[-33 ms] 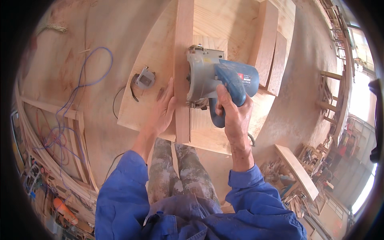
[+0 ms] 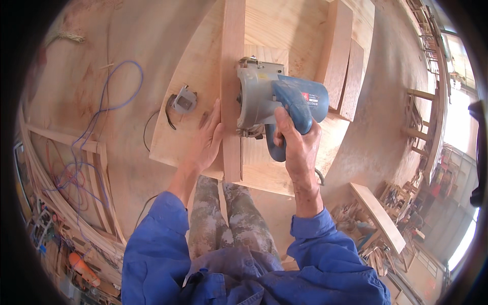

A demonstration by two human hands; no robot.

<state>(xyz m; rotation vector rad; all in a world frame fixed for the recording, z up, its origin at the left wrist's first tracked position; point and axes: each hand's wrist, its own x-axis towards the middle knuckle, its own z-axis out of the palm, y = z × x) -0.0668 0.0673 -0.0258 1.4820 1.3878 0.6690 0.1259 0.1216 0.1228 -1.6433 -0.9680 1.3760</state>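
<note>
**On a pale wooden panel [image 2: 165, 140], a long reddish plank [image 2: 231, 91] with a power saw [image 2: 274, 96] at its right edge**

Beneath everything lies the broad panel, in front of the person's legs. Along it runs the plank, its long axis leading nearly straight away from the body, its near end by the panel's near edge. Well to the right, a thick reddish board [image 2: 336, 56] and a thinner board [image 2: 352, 81] lie side by side.

The blue and grey saw sits crosswise to the plank, its grey guard overlapping the plank's right edge and its blue motor body pointing right. Whether the blade meets the wood is hidden.

The right hand [image 2: 302, 145] is clamped on the saw's blue handle, thumb along the top and fingers wrapped round the loop. The left hand [image 2: 204, 140] is nearer to the plank: it lies along the left edge, its fingers stretched forward and slightly apart, the thumb beside the wood. The plank is thus immediately right of the left fingers, and the saw lies beyond it, ahead of the right wrist.

Left of the plank rests a small grey tape measure [image 2: 184, 100], just beyond the left fingertips.
</note>
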